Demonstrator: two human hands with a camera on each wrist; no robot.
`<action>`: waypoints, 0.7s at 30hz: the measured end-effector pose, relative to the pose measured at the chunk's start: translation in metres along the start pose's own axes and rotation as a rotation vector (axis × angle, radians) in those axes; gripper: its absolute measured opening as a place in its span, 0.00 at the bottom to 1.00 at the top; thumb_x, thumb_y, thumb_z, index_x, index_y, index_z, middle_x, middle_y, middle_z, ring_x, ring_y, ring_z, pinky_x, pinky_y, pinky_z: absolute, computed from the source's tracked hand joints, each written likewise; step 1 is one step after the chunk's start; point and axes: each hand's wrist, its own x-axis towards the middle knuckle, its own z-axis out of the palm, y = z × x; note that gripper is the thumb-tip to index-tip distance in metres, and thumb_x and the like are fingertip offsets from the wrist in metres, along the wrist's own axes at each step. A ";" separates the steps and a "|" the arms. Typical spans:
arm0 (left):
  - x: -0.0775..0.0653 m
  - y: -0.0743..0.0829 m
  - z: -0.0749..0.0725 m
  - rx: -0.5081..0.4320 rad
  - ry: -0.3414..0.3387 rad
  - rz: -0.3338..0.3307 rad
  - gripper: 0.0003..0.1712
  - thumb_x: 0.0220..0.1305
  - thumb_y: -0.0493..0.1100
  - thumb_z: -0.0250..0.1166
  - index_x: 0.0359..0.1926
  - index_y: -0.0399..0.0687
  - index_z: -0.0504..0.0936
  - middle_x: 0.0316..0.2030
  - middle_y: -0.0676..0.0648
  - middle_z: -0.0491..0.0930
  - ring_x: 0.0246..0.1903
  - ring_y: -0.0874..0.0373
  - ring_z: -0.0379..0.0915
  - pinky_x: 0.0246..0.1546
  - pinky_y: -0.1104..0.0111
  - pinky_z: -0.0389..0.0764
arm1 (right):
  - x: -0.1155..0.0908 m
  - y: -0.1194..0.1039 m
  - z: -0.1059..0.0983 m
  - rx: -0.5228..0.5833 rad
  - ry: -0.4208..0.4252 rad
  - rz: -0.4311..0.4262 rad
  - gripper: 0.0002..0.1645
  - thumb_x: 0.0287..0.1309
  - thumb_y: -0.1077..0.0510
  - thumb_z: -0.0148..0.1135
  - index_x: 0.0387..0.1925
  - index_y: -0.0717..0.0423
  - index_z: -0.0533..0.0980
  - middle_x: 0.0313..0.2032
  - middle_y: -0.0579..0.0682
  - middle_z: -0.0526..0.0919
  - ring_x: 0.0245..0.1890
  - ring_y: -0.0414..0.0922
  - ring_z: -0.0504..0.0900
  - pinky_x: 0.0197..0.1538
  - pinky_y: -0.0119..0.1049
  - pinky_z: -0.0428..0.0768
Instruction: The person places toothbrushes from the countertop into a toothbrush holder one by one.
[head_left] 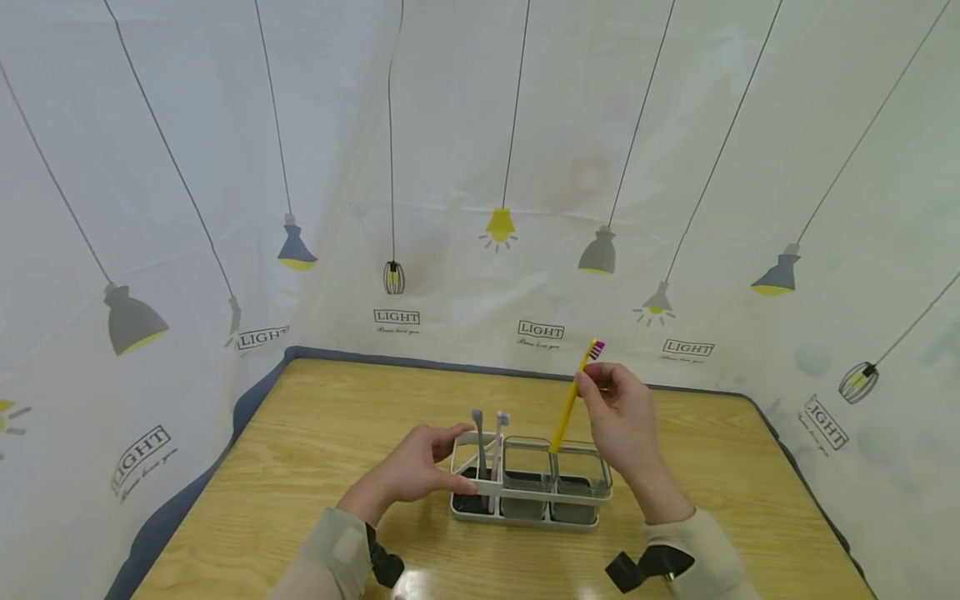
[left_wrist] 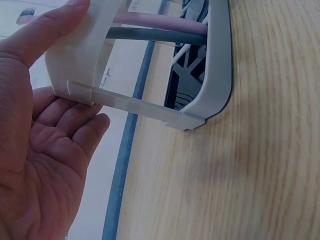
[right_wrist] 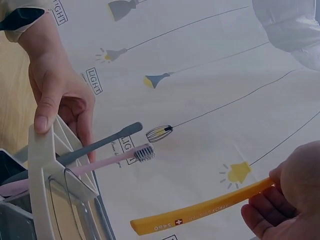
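Note:
A white toothbrush holder (head_left: 529,492) with a dark base stands on the table. My left hand (head_left: 412,467) grips its left end, thumb along the front of the upper rim and fingers behind. In the left compartment a grey toothbrush (head_left: 480,442) and a pink toothbrush (head_left: 496,454) stand with their heads up. Two clear cups (head_left: 525,509) sit side by side in the holder's other places. My right hand (head_left: 622,417) pinches a yellow toothbrush (right_wrist: 200,207) near its head, purple-and-white bristles up. Its handle slants down, the end overlapping the cups' rims in the head view.
The wooden table (head_left: 337,392) has a dark blue edge (head_left: 435,362). Behind it hangs a white sheet (head_left: 450,125) printed with lamps, surrounding the table at the back and sides. A black wrist strap (head_left: 386,567) is on each sleeve.

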 end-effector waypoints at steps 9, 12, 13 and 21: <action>-0.001 0.003 -0.001 0.022 -0.002 -0.005 0.57 0.57 0.55 0.84 0.80 0.42 0.66 0.75 0.40 0.68 0.71 0.41 0.68 0.69 0.50 0.72 | -0.002 0.001 0.020 0.059 -0.038 -0.003 0.07 0.75 0.66 0.63 0.46 0.70 0.80 0.40 0.62 0.82 0.41 0.58 0.85 0.44 0.29 0.85; -0.001 0.003 -0.001 0.028 -0.002 -0.009 0.57 0.57 0.55 0.83 0.80 0.41 0.66 0.75 0.41 0.68 0.71 0.42 0.68 0.70 0.51 0.72 | -0.003 0.000 0.026 0.080 -0.052 -0.005 0.07 0.74 0.66 0.63 0.46 0.70 0.80 0.40 0.61 0.83 0.41 0.57 0.85 0.44 0.28 0.85; -0.001 0.003 -0.001 0.028 -0.001 -0.008 0.57 0.57 0.55 0.84 0.80 0.41 0.66 0.75 0.41 0.68 0.71 0.42 0.68 0.70 0.51 0.72 | -0.003 0.000 0.028 0.088 -0.055 -0.005 0.07 0.74 0.66 0.64 0.46 0.70 0.81 0.40 0.61 0.83 0.41 0.57 0.85 0.44 0.28 0.85; 0.001 0.001 -0.001 0.002 0.000 0.003 0.57 0.56 0.54 0.84 0.79 0.39 0.66 0.75 0.41 0.68 0.72 0.41 0.67 0.71 0.50 0.70 | -0.009 -0.002 0.046 0.135 -0.099 -0.006 0.06 0.73 0.68 0.63 0.45 0.70 0.81 0.39 0.61 0.83 0.40 0.56 0.87 0.44 0.30 0.86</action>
